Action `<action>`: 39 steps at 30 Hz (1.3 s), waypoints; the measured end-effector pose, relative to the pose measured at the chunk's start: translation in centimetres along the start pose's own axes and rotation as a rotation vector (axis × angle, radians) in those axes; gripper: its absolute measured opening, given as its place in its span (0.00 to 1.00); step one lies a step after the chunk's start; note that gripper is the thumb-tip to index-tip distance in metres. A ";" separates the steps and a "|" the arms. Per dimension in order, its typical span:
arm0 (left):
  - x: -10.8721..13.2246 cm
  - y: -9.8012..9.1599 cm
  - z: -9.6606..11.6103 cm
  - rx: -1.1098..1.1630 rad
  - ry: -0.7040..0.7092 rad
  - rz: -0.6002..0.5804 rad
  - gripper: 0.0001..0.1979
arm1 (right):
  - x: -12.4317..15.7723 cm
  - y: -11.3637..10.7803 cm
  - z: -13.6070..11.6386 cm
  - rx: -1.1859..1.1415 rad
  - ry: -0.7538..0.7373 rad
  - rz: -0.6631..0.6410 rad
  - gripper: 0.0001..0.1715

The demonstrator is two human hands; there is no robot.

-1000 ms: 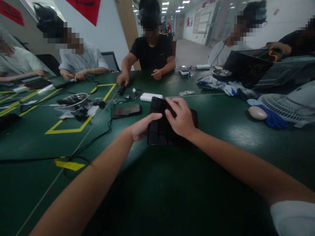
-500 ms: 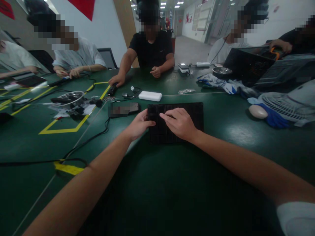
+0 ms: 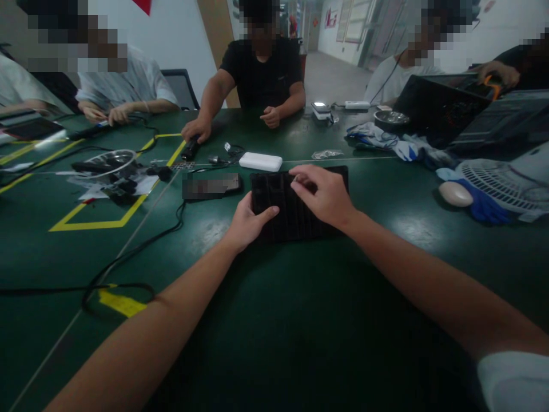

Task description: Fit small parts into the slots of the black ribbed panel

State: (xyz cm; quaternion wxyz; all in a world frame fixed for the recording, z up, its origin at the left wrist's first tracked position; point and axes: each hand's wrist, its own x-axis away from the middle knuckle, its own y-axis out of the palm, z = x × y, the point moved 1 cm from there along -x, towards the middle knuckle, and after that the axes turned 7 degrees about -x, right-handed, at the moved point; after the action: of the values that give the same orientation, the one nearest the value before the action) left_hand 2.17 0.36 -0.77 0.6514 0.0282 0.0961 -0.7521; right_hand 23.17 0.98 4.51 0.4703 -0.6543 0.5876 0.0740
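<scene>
While L hand [image 3: 247, 224] grasps blk tray [image 3: 287, 220] at side, R hand [image 3: 329, 195] is over it, grip unclear.

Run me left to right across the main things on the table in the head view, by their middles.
Nearer metal bowl → phone → left hand → black tray → right hand → pale oval object → white fan.

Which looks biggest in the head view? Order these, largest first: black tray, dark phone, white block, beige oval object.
1. Black tray, partly hidden
2. Dark phone
3. White block and beige oval object: too alike to rank
</scene>
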 end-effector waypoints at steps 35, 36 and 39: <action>-0.2 0.0 -0.5 0.043 -0.028 -0.001 0.29 | -1.6 -1.7 1.8 -0.312 0.572 -0.198 0.06; -0.3 0.0 -0.6 0.047 -0.027 0.001 0.29 | -1.5 -1.7 1.7 -0.288 0.559 -0.194 0.06; -0.5 0.0 -1.0 0.049 -0.014 -0.001 0.29 | -1.4 -1.7 1.6 -0.213 0.550 -0.181 0.03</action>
State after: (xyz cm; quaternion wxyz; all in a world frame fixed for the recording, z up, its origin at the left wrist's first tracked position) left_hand 2.13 1.00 -1.64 0.6510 0.0390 0.0730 -0.7546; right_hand 24.95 2.86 5.44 0.2273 -0.7451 0.6209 -0.0870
